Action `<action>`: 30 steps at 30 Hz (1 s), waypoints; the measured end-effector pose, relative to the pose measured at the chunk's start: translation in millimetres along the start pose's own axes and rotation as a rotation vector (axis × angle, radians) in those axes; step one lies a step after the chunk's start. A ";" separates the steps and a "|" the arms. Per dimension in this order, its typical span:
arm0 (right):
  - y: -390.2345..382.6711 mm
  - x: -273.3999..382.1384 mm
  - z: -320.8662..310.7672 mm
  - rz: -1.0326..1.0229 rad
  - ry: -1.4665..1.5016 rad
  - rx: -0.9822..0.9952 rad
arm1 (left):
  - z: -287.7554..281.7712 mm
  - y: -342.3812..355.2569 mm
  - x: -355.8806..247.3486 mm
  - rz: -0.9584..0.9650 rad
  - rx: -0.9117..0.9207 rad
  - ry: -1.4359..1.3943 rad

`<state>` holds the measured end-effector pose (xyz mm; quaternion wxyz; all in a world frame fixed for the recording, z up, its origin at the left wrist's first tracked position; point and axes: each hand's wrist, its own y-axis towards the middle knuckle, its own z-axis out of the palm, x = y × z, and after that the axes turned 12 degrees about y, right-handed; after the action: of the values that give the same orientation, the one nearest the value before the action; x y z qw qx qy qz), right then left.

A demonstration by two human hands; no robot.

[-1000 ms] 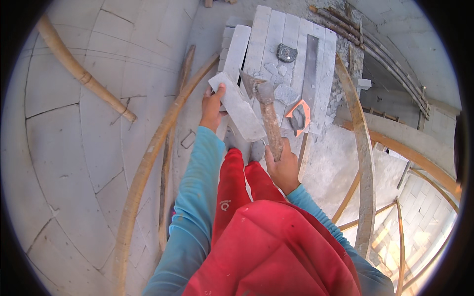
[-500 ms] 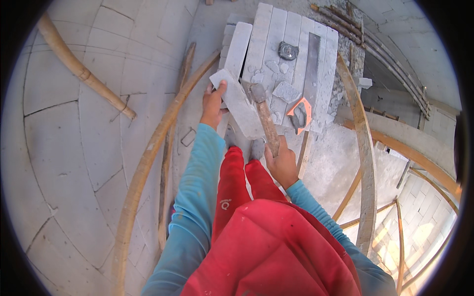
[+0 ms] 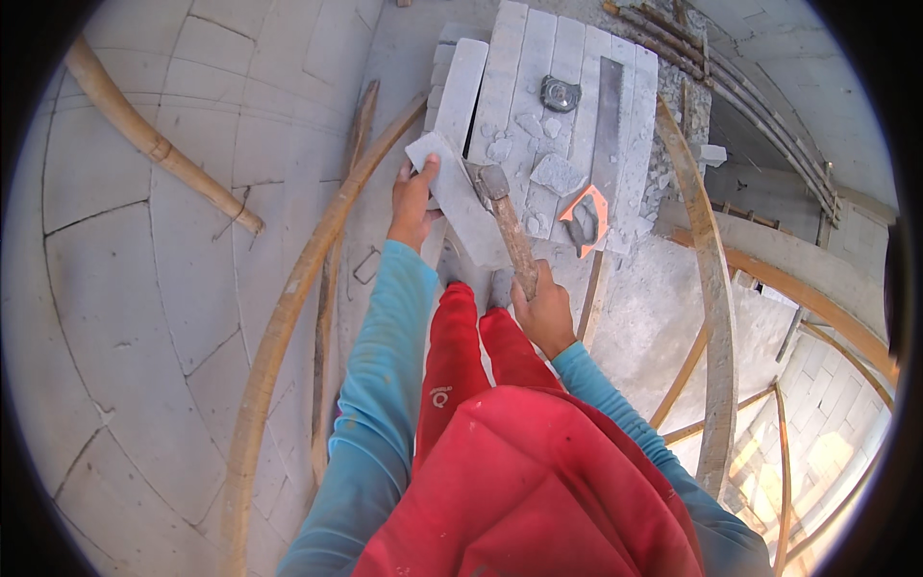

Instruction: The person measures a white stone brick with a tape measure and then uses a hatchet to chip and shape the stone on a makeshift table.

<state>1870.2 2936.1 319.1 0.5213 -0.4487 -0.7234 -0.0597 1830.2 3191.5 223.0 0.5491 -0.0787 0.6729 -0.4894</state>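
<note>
My left hand (image 3: 413, 207) grips a pale grey block (image 3: 454, 202) by its left side, near the top end, holding it at a slant. My right hand (image 3: 543, 313) is closed on the wooden handle of a hatchet-like tool (image 3: 514, 236), whose metal head is at the block's right edge; whether it touches cannot be told. Beyond them a stack of pale blocks (image 3: 510, 48) bears a dark tape measure (image 3: 560, 93), a broken chunk (image 3: 558, 173), small fragments and a handsaw (image 3: 609, 106) with an orange and black handle.
Bent-looking wooden poles stand at left (image 3: 288, 308) and right (image 3: 711, 298), beside my arms. A block wall (image 3: 135, 317) fills the left. Bundled poles (image 3: 760, 125) lie at upper right, with timber bracing (image 3: 687, 370) below. My feet show under the held block.
The tool's head has moved down and a little left, closer to the held block's edge. The block has shifted slightly upward in view; both hands keep their grips.
</note>
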 end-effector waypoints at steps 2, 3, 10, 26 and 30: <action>6.7 -9.3 -1.8 0.016 -0.026 0.018 | 3.2 2.3 -0.2 0.003 -0.005 0.003; 4.3 -0.2 -5.4 0.014 0.014 0.005 | -0.2 0.8 1.3 -0.004 -0.004 -0.003; 0.1 38.3 -13.1 -0.065 0.262 -0.142 | -10.3 -1.5 2.6 -0.014 -0.017 -0.007; -47.2 30.1 -30.6 0.016 0.121 -0.069 | -2.4 -2.2 0.6 0.003 -0.035 0.017; -49.1 -14.4 -19.7 0.031 0.012 -0.001 | 3.3 1.5 -2.6 0.007 -0.004 0.027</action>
<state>1849.9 2887.8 335.0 0.5263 -0.4598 -0.7132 -0.0550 1834.5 3192.1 223.9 0.5414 -0.0710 0.6815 -0.4872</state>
